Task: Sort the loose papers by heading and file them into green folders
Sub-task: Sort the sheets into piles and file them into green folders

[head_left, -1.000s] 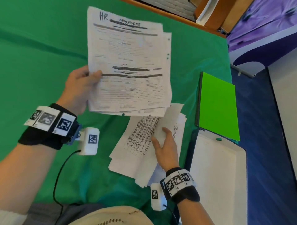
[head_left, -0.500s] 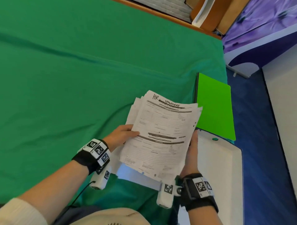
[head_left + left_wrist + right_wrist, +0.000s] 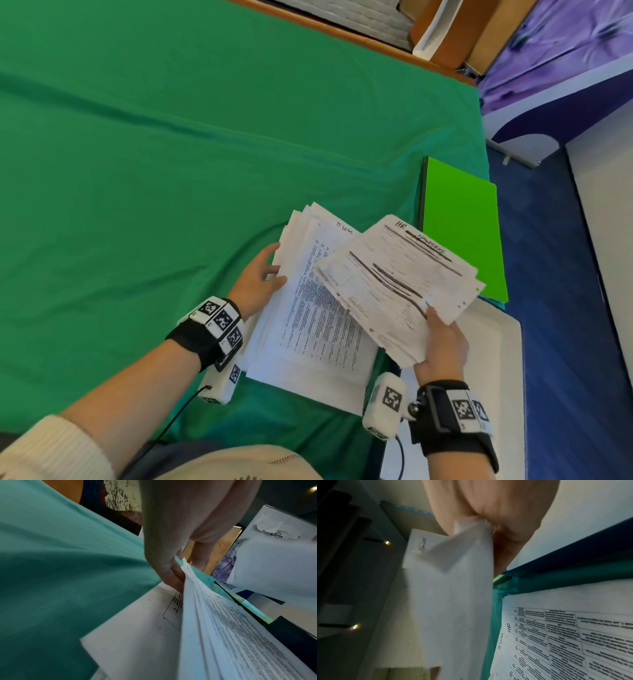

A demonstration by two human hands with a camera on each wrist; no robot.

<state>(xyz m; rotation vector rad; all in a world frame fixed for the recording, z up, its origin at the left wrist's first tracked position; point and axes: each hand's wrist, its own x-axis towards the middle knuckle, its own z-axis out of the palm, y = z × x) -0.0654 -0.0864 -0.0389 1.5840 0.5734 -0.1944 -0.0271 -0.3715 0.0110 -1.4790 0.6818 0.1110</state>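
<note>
A pile of printed papers [image 3: 318, 308] headed "IT LOGS" lies on the green cloth. My left hand [image 3: 275, 265] grips its left edge, thumb on top; the left wrist view shows the fingers [image 3: 169, 573] curled under the lifted edge of the pile [image 3: 223, 628]. My right hand [image 3: 435, 325] pinches a fanned bunch of "HR" sheets [image 3: 400, 277] at its near corner and holds it tilted above the pile's right side. The right wrist view shows that bunch [image 3: 453, 588] clamped in the hand. A bright green folder [image 3: 462, 233] lies closed just beyond.
A white tray [image 3: 493, 359] sits at the table's right edge, near the folder and under my right hand. The green cloth [image 3: 171, 171] covers the table to the left and back. Blue floor [image 3: 555, 274] lies past the right edge.
The HR bunch went from my raised left hand down onto the pile, then into my right hand, which swung it right and uncovered the IT LOGS sheet. My left hand took the pile's left edge.
</note>
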